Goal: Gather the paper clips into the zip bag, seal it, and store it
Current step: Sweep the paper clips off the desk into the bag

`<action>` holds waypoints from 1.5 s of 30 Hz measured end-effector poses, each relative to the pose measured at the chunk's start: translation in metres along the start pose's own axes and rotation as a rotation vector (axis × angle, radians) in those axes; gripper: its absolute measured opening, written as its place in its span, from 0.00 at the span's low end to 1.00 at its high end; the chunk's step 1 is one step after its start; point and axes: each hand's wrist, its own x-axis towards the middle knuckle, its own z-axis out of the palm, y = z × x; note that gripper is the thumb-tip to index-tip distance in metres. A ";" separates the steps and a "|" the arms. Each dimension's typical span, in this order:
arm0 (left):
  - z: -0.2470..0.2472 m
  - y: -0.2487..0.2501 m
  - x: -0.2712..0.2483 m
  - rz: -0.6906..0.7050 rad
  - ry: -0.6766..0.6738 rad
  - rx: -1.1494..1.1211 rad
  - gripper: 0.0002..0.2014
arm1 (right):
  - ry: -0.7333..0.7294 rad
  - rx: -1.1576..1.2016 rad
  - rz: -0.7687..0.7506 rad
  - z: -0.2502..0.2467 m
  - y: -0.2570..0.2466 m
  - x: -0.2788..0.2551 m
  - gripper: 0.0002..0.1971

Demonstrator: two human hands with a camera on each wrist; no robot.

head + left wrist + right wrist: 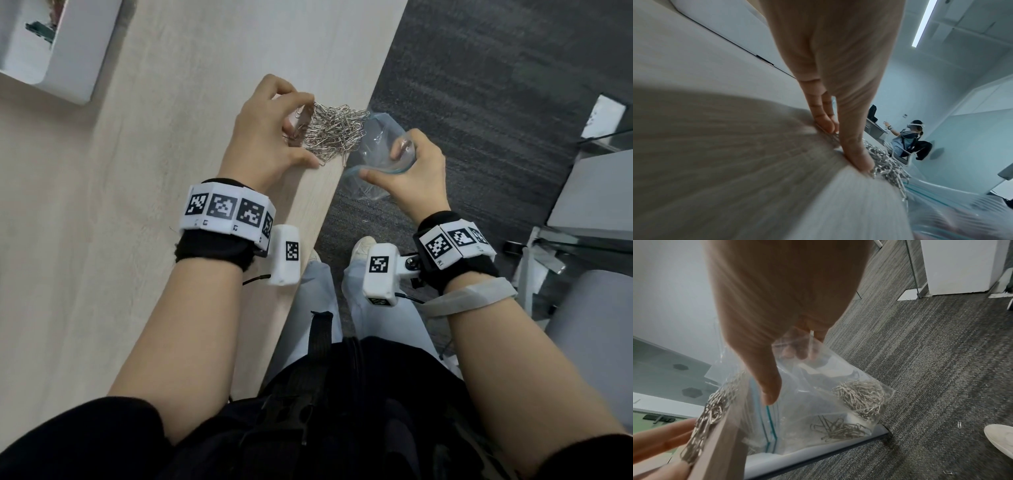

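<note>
A heap of silver paper clips (334,132) lies at the right edge of the pale wooden table (137,171). My left hand (298,132) cups the heap from the left, fingertips (861,162) pressed on the tabletop behind the clips (888,165). My right hand (387,161) grips the clear zip bag (373,144) just off the table edge, thumb inside its mouth, holding it wide next to the heap. In the right wrist view the bag (813,404) hangs below the edge with two clumps of clips (859,395) in its bottom.
A white open box (51,44) sits at the table's far left. Dark carpet (479,102) lies below the bag, with a stray clip (958,424) near my shoe (1001,439). Glass and grey furniture (599,192) stands to the right. Another person (906,139) sits across the room.
</note>
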 end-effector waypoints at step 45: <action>-0.010 0.014 0.006 -0.053 -0.121 0.238 0.50 | -0.007 -0.008 -0.036 -0.001 -0.001 0.004 0.26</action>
